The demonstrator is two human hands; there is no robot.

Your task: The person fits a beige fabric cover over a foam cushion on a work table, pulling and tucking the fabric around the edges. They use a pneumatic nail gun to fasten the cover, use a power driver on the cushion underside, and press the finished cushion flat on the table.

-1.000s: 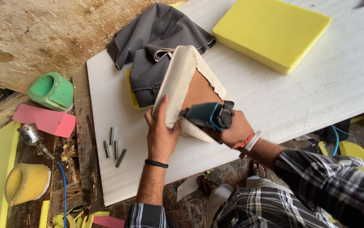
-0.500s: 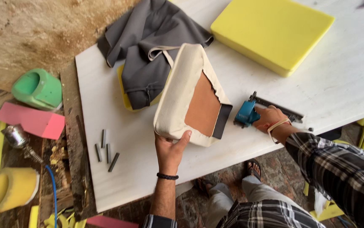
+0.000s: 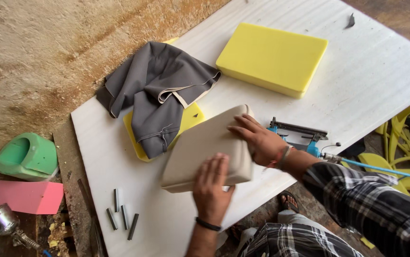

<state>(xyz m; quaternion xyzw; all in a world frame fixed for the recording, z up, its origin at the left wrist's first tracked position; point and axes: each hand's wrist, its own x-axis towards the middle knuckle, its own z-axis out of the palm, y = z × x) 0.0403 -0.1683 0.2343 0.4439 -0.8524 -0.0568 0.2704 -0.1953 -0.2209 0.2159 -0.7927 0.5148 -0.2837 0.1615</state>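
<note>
A beige upholstered cushion lies flat on the white table, covered side up. My left hand rests palm down on its near edge, fingers spread. My right hand presses flat on the cushion's right end. A blue staple gun lies on the table just right of my right hand, and no hand is on it. A blue hose runs from it off the table edge.
Grey fabric lies over a thin yellow foam piece left of the cushion. A thick yellow foam block sits at the back. Several dark staple strips lie near the front left. A green foam shape and pink foam sit off the table.
The cushion went from standing on edge with its brown underside showing to lying flat, covered side up. My right hand set the staple gun down on the table and moved onto the cushion.
</note>
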